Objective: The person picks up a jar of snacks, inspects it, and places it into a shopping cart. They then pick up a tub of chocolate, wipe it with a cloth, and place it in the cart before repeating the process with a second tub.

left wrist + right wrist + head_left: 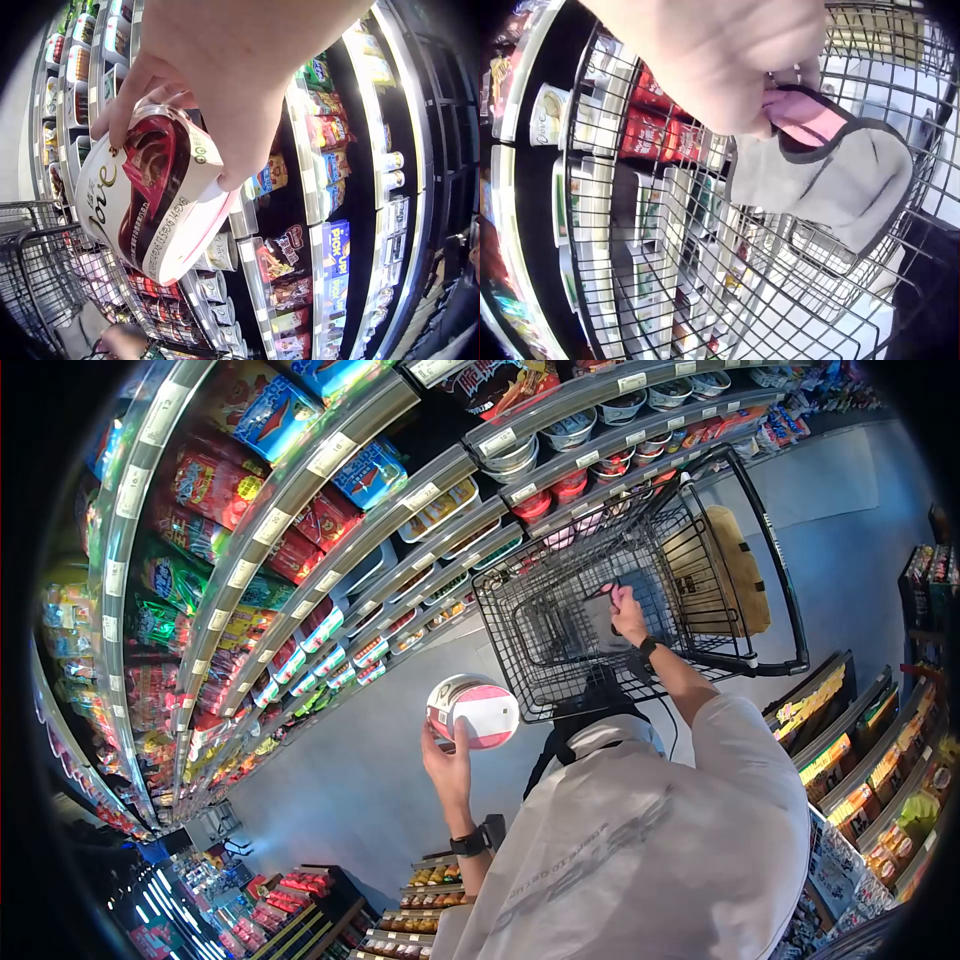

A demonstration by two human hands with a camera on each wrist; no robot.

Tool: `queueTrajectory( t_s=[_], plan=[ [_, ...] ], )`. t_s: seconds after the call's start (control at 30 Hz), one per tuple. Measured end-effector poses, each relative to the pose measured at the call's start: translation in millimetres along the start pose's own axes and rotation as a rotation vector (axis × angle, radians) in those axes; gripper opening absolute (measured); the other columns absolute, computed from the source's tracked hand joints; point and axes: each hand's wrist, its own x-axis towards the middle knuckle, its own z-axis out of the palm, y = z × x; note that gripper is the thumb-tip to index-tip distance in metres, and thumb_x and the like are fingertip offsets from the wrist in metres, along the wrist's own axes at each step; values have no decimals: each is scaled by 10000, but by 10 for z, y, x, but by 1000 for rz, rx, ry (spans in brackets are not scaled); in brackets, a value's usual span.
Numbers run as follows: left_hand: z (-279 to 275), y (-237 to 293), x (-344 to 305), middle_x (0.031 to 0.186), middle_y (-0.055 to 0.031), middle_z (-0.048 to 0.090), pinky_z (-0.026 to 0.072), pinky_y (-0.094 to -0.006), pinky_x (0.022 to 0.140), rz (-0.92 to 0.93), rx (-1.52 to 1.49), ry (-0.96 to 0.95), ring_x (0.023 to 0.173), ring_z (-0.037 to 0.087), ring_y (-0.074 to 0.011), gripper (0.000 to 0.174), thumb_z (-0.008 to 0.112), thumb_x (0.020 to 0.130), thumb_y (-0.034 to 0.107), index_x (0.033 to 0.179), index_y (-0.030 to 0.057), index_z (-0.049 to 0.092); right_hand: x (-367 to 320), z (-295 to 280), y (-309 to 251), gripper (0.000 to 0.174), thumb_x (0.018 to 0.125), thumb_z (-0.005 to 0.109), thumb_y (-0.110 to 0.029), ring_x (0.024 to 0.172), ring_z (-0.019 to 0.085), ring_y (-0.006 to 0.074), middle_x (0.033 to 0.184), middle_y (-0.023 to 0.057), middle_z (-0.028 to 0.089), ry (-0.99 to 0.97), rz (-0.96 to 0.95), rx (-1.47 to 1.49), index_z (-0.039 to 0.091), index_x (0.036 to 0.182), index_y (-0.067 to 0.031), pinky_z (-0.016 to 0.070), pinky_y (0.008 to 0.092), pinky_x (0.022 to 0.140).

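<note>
My left hand [447, 768] grips a round white tub of Dove chocolates [492, 716] with a pink and brown band. In the left wrist view the tub [161, 187] tilts, with fingers over its rim and the thumb against its base side. My right hand [630, 622] is over the black wire shopping cart [540, 675]. Its fingers pinch a limp grey piece with black edging [832, 180] and a pink inner side, seen best in the right wrist view.
Shelves of bagged and tubbed sweets [215, 485] run along the left and top. More Dove tubs [214, 289] stand on a shelf beside the cart. A tan bag-like item [735, 570] sits at the cart's handle end. Low racks [860, 760] stand at the right.
</note>
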Motion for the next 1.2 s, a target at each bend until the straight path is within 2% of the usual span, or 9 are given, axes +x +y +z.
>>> queueTrajectory(
  t_s=[0.13,0.27,0.47,0.6,0.7,0.8,0.9,1.07,1.2],
  plan=[
    [-64,3,101,1136,-190,656,571,-313,689,62,-22,2,838,699,-207,704,744,921,360,1390,-102,492,-417,-706,-710,887,885,412,142,996,645,424,1067,274,644,-88,-137,56,217,1619,-316,503,393,835],
    [-140,111,147,1139,-168,657,559,-304,687,136,-82,28,824,692,-191,685,737,928,330,1401,-94,481,-147,-562,-270,259,926,641,-58,1079,627,262,1116,152,659,-167,-267,401,687,1157,49,440,343,1011],
    [-256,261,246,1142,-129,649,550,-288,702,257,-397,-44,857,677,-175,636,702,959,295,1420,-77,471,-517,-970,-374,378,878,794,-278,461,606,149,703,81,673,-658,-160,41,686,995,64,469,293,460],
    [-356,336,258,1117,-112,642,544,-271,692,283,-506,-114,859,658,-151,626,674,980,322,1423,-72,473,-574,-1105,-545,353,924,735,-241,681,702,197,1006,171,688,-444,-166,52,627,775,60,538,376,630],
    [-396,372,255,1085,-103,640,538,-267,665,274,-545,-148,814,644,-132,583,654,992,361,1374,-58,520,-444,-1005,-600,309,967,689,-246,897,714,206,1064,146,657,526,-1028,-393,608,855,30,542,358,652],
    [-415,400,266,1079,-95,628,542,-272,679,268,-564,-211,847,644,-136,589,628,1002,400,1361,-57,532,-473,-1038,-1058,306,1038,586,-308,975,678,181,1129,159,656,630,-924,-194,625,1006,-6,550,294,639],
    [-415,419,266,1119,-98,607,558,-285,738,285,-520,-270,947,651,-153,654,594,1014,455,1390,-74,512,-1283,-1340,-2009,314,1077,510,-353,911,631,128,1038,83,628,69,-292,526,577,1094,-47,541,261,652],
    [-351,418,297,1118,-100,606,555,-288,744,334,-495,-306,937,652,-157,663,605,1008,454,1395,-75,504,-1993,-1349,-2577,233,1103,466,-293,786,465,45,901,-32,494,59,-606,579,536,1114,-72,434,204,630],
    [-356,452,271,1115,-105,616,552,-287,740,368,-444,-274,915,659,-160,656,631,997,431,1396,-73,500,-2232,-1284,-2683,225,1095,481,-273,895,550,66,1015,-34,555,-277,-320,992,572,1180,-85,491,241,773]
  ],
)
